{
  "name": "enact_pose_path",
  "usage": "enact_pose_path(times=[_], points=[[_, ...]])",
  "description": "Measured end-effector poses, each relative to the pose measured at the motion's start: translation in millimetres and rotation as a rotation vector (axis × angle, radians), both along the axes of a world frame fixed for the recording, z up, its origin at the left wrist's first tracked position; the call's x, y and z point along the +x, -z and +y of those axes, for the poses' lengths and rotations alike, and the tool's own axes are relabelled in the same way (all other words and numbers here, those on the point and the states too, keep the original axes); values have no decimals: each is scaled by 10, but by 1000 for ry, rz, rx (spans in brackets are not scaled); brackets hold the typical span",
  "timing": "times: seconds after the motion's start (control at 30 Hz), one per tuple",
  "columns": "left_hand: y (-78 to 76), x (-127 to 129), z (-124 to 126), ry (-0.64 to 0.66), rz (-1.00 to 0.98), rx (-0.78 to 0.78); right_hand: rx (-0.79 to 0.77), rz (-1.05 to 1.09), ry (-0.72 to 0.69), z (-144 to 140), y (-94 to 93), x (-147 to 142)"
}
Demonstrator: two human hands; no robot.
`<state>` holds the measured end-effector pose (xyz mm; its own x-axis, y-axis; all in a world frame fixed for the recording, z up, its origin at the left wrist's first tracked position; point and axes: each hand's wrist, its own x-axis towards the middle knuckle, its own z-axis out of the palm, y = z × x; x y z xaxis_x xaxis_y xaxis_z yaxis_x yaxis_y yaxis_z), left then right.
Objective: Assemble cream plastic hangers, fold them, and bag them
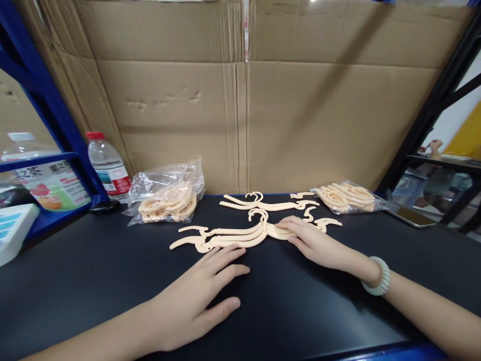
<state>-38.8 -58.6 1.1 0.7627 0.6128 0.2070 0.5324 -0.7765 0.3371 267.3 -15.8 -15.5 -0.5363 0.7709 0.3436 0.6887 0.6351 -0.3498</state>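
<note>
On the black tabletop [263, 311], a near group of cream clothes hangers [259, 234] is laid flat, its hooks pointed toward 12 o'clock. The right shoulder of this group is covered by the fingers of the right hand [315, 243], which are bent and brought together, with the thumb set at the near edge; whether the hanger is pinched or merely pressed cannot be told. From that hand, the main length of the group is stretched toward 9 o'clock, its hooks are placed at 10, and its right end is seen at about 1. The left hand [201, 286] is held palm down with the fingers spread and nothing grasped; the hangers are found at 1 o'clock from it, just by its fingertips, and contact there cannot be confirmed. A farther group of hangers [278, 206] is set at 10 o'clock from the right hand, apart from the fingers. A clear bag of hangers [169, 203] is placed at 11 o'clock from the left hand, and a second bag [345, 197] at 1 o'clock from the right. The right wrist is circled by a pale bracelet [384, 278].
</note>
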Motion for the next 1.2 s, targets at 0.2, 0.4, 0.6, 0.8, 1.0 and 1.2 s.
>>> enact_pose_path(times=[0.2, 0.4, 0.6, 0.8, 1.0, 1.2], points=[[-18, -25, 24, 53, -19, -53, 39, 11, 8, -8, 17, -7], [-43, -27, 40, 123, 44, -70, 79, 131, -74, -109, -114, -88], [-76, -15, 46, 155, 6, -66, -302, 53, -224, -279, -161, -153], [-95, -20, 41, 151, 16, -63, -369, 40, -283, -252, -103, -132], [-136, 5, 28, 133, 75, -54, -381, 50, -306, -224, -98, -122], [-110, -4, 43, 143, 96, -41, -393, 62, -314, -223, -123, -128]])
